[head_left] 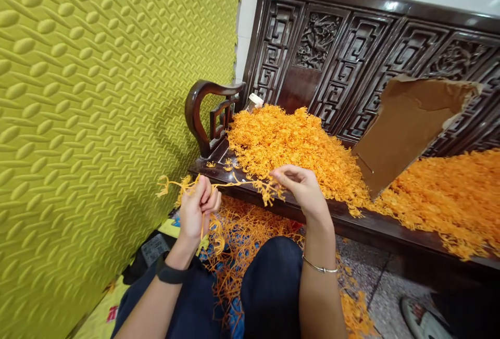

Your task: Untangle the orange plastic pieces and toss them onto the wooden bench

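Observation:
My left hand [198,204] is closed around an orange branched plastic stem [239,184], whose small-pronged ends stick out past the fist on the left and hang below it. The stem runs across the gap to my right hand [302,187], where thumb and fingers pinch at its cluster of little pronged pieces. Exactly what sits between the right fingertips is partly hidden. Just beyond the hands, a large heap of small orange plastic pieces [289,138] lies on the dark carved wooden bench [269,204]. Below, between my knees, lies a tangle of bare orange stems [242,235].
A cardboard piece [406,125] stands upright on the bench between the heap and a second orange pile [461,198]. A white-capped container [255,100] is by the armrest [199,115]. A yellow textured foam wall [97,120] rises at left. Someone's shoe [424,318] shows lower right.

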`<state>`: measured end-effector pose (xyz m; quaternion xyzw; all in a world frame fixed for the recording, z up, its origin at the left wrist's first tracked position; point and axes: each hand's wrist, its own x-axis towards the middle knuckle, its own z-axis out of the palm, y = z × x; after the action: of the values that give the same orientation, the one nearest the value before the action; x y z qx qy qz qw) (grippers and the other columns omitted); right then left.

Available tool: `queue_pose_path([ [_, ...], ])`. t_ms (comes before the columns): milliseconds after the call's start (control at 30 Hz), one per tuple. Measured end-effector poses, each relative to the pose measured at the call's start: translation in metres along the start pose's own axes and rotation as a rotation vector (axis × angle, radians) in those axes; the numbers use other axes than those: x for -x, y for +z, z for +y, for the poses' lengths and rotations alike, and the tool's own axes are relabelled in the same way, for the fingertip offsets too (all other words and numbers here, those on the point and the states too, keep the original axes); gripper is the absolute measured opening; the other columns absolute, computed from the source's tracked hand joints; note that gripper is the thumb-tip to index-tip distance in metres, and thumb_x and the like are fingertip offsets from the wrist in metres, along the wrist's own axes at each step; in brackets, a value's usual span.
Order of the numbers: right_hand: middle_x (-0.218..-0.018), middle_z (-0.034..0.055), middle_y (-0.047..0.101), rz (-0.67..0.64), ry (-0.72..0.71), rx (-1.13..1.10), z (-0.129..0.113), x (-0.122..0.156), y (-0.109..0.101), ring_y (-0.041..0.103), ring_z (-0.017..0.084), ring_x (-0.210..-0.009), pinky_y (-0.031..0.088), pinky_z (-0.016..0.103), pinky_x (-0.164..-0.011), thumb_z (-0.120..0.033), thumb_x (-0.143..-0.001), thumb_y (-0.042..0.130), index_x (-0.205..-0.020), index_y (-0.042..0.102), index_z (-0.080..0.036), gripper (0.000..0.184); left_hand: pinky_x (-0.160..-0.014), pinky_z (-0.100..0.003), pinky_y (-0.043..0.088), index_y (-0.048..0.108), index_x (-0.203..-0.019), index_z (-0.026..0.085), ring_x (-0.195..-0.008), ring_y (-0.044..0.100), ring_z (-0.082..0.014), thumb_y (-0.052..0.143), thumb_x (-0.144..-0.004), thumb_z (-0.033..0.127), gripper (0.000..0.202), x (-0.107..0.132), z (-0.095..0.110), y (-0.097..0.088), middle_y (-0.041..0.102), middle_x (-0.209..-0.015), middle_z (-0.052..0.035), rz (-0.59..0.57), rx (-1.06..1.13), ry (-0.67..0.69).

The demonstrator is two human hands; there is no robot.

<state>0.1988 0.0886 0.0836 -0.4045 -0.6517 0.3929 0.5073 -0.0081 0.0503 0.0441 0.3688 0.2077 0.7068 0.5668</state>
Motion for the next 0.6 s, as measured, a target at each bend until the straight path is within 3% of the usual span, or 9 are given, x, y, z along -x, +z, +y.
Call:
queue_pose_path([
  [133,-0.063,0.0018,0.065,0.485,-0.198,0.006,0.008,-0.003,-0.003,0.058,0.013,-0.06,0.046,0.024,-0.057,-0.03,-0.069,0.071,-0.068,0.068,-0.016,0.014,-0.041,-0.021,0.017,0.032,-0.046,0.018,-0.037,0.02,-0.0043,0.061,-0.08,0.044,0.052,0.006,-0.012,0.005,0.021,-0.039,0.0087,-0.056,-0.104,-0.089],
  [233,-0.066,0.0028,0.065,0.799,-0.304,0.024,0.003,-0.001,0.007,0.059,0.014,-0.064,0.047,0.026,-0.059,-0.03,-0.07,0.07,-0.069,0.068,-0.015,0.015,-0.043,-0.021,0.017,0.027,-0.045,0.019,-0.038,0.018,-0.0035,0.063,-0.078,0.047,0.056,0.01,-0.024,0.013,0.019,-0.041,0.0096,-0.087,-0.144,-0.156],
  [367,-0.069,0.0025,0.066,0.967,-0.329,-0.059,-0.005,-0.003,0.014,0.061,0.015,-0.066,0.05,0.029,-0.062,-0.029,-0.068,0.068,-0.07,0.066,-0.014,0.015,-0.042,-0.022,0.016,0.025,-0.047,0.019,-0.038,0.014,-0.0034,0.062,-0.078,0.048,0.057,0.016,-0.032,0.024,0.017,-0.043,0.0104,-0.118,-0.107,-0.209],
  [467,-0.065,0.0017,0.063,1.106,-0.375,-0.107,-0.001,-0.004,-0.017,0.059,0.014,-0.058,0.047,0.03,-0.055,-0.023,-0.064,0.068,-0.067,0.065,-0.014,0.009,-0.042,-0.022,0.015,0.026,-0.046,0.019,-0.038,0.015,-0.004,0.06,-0.08,0.046,0.055,0.02,-0.029,0.021,0.018,-0.041,0.0098,-0.134,-0.054,-0.202],
  [533,-0.061,0.0009,0.058,1.351,-0.462,-0.155,0.004,0.006,-0.056,0.057,0.014,-0.052,0.042,0.029,-0.05,-0.016,-0.06,0.065,-0.061,0.062,-0.016,0.003,-0.042,-0.022,0.015,0.026,-0.046,0.018,-0.037,0.016,-0.0045,0.059,-0.081,0.043,0.054,0.02,-0.024,0.014,0.018,-0.04,0.0095,-0.06,0.0,-0.144],
  [600,-0.06,-0.0005,0.054,1.533,-0.546,-0.158,0.004,0.024,-0.092,0.055,0.014,-0.052,0.04,0.031,-0.05,-0.012,-0.058,0.061,-0.058,0.057,-0.02,0.009,-0.042,-0.022,0.015,0.028,-0.046,0.018,-0.037,0.017,-0.0047,0.059,-0.081,0.041,0.053,0.019,-0.02,0.005,0.019,-0.039,0.0091,0.015,0.021,-0.114],
])
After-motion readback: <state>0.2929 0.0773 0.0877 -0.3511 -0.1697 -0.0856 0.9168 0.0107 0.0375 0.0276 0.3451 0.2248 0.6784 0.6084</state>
